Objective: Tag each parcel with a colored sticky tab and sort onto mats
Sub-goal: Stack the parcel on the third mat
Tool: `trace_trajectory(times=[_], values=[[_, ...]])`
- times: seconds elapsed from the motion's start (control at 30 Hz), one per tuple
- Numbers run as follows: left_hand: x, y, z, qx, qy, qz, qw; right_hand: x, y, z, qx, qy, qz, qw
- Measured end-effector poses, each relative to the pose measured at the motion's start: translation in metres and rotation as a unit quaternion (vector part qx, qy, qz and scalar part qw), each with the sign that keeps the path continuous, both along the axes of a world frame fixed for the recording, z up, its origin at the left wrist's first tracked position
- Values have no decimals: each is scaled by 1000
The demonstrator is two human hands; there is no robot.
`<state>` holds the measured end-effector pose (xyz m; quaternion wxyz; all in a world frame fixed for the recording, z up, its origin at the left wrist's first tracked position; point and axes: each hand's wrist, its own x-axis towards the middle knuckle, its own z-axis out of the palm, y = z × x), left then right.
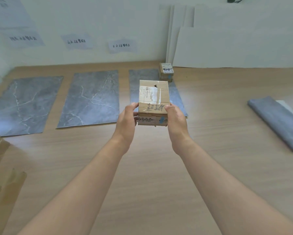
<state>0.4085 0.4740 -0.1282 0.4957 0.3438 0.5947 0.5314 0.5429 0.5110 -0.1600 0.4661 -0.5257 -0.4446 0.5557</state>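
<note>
The left hand (128,121) and right hand (175,121) clasp the near end of the box (153,100) from either side, thumbs on top, above the right mat (142,85); it looks stiff, probably light, and best held by its side walls.

Small parcel (166,72) occupies right mat's (133,89) far corner; held parcel (153,99) hangs above its near part. Left mat (23,106), middle mat (91,99) bare. Folded grey mat (278,122) far right.
</note>
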Motion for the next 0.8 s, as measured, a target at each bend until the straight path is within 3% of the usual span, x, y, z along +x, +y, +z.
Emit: trace_trajectory(times=[0.47, 0.8], values=[[70, 191, -51, -90, 31, -14, 995, 77, 203, -53, -55, -48, 12, 997], [77, 293, -116, -150, 9, -33, 988, 82, 298, -110, -93, -54, 20, 994]])
